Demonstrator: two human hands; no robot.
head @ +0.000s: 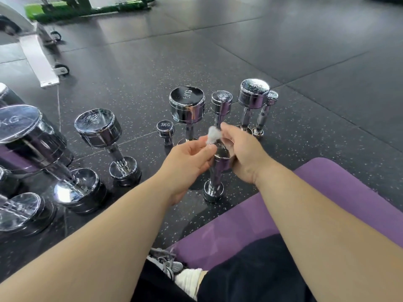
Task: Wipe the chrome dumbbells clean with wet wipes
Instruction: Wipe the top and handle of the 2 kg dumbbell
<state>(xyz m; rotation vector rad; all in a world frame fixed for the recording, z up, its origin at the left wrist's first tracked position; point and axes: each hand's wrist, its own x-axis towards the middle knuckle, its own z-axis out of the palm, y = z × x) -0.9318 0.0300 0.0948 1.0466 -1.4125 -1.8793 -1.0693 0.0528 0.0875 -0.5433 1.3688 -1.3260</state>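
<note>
Pinching wet wipe [212, 134], hands [187, 159] [245, 154] at upright dumbbell [216, 173]

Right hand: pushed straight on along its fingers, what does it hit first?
Probably the slim upright dumbbell standing just beyond. The right hand, pinching the wet wipe, points forward-left at its handle. Depth is unclear, so it could pass in front.

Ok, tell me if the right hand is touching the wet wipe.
Touching. The head view shows the right hand pinching the wet wipe in its fingertips, above the small chrome dumbbell.
</note>
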